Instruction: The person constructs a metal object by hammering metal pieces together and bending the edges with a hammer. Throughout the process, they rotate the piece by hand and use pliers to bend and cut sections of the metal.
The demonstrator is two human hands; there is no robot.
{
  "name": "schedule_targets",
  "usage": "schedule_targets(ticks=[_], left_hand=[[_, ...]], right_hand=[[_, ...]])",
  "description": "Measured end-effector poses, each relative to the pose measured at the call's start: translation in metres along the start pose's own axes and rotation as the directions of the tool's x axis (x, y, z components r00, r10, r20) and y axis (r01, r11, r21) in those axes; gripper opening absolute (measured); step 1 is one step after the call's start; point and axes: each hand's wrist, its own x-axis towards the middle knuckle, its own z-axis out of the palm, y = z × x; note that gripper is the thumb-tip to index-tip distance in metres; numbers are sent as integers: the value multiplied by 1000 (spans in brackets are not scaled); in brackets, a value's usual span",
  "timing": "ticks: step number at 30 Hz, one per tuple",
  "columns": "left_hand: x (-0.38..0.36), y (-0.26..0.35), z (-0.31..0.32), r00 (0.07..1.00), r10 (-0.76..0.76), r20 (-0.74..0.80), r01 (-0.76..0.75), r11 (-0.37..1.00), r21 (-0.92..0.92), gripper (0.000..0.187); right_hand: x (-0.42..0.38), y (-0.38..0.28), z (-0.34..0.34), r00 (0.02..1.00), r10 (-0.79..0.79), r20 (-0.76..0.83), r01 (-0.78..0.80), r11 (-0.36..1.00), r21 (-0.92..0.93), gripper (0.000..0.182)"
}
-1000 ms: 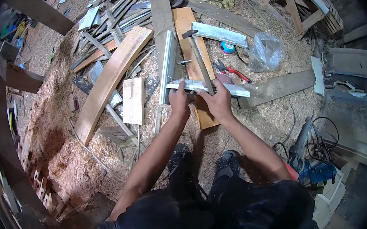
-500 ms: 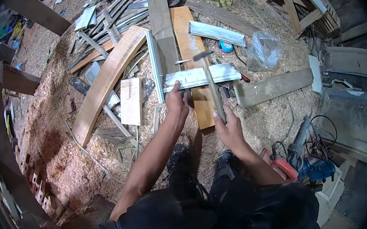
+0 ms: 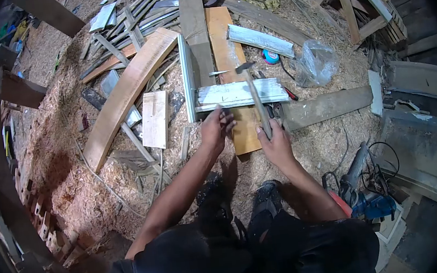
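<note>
My right hand (image 3: 277, 143) is wrapped round the wooden handle of a hammer (image 3: 255, 98), whose dark head lies over the far side of a white-painted board (image 3: 225, 94). That board runs crosswise and meets an upright white strip (image 3: 187, 78) at its left end. Just below the board's near edge is my left hand (image 3: 217, 128), fingers apart and slightly curled, with nothing seen in it. An orange-brown plank (image 3: 245, 131) passes beneath the white board, beside a grey plank (image 3: 193, 27).
A curved plank (image 3: 134, 92) and a short pale block (image 3: 155, 119) lie to the left. Beyond the board are a tape measure (image 3: 271, 56) and a plastic bag (image 3: 317, 62). A blue power tool (image 3: 372, 205) sits at the lower right. Wood shavings cover the floor.
My left hand has let go of the white board and drawn back slightly towards me, its fingers spreading. The hammer has shifted slightly right, still in my right hand.
</note>
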Motion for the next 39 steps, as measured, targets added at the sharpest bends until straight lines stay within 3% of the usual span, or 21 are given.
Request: schedule_targets(ticks=[3,4,6,7,9,11,12,15,16,20,22,25,27,30,33,34,36,39], left_hand=[[-45,48,8,979,-190,68,143,890,433,33],[-53,68,7,982,-180,61,111,803,586,32],[-46,92,-17,983,162,89,-173,639,750,31],[-37,100,-24,890,420,177,-393,511,765,30],[-12,117,-33,608,727,320,-501,39,865,39],[-2,122,-27,876,477,71,-303,430,851,58],[9,128,-31,984,176,-29,-78,570,818,71],[21,108,-36,957,132,260,-284,623,729,66],[17,105,-32,957,135,258,-290,542,789,58],[10,94,-24,963,227,146,-245,503,829,50],[20,91,-35,906,323,272,-392,405,826,51],[18,90,-29,873,386,299,-451,404,796,49],[8,92,-16,918,344,196,-352,482,803,46],[12,96,-14,942,297,157,-295,508,809,34],[11,99,-6,948,282,150,-286,540,791,28],[1,101,2,951,275,141,-273,536,799,27],[7,99,-6,941,298,160,-311,573,758,27],[16,102,-24,994,103,26,-97,782,615,42]], right_hand=[[4,15,16,997,-28,70,27,999,19,24],[4,17,19,996,-7,94,3,999,39,23],[2,20,21,986,30,165,-44,996,84,22],[1,25,24,988,30,152,-42,996,75,22],[-4,35,32,991,27,127,-34,998,58,22],[-5,36,33,986,84,144,-82,996,-20,23],[-5,36,33,982,112,153,-104,993,-63,23],[-4,47,32,983,63,172,-52,996,-68,23],[-5,47,31,983,57,175,-47,997,-61,22],[-4,53,35,985,45,166,-40,999,-33,24],[-4,54,35,988,45,151,-43,999,-16,29],[1,47,31,996,-8,87,13,998,-55,38],[17,40,35,995,-103,8,103,978,-183,44],[57,7,33,964,-244,-109,236,969,-77,44],[88,11,40,902,-417,-112,398,903,-159,40],[92,13,39,939,-344,1,337,918,-211,35],[95,17,35,922,-387,23,381,893,-239,32],[95,11,31,920,-386,65,390,888,-244,33]])
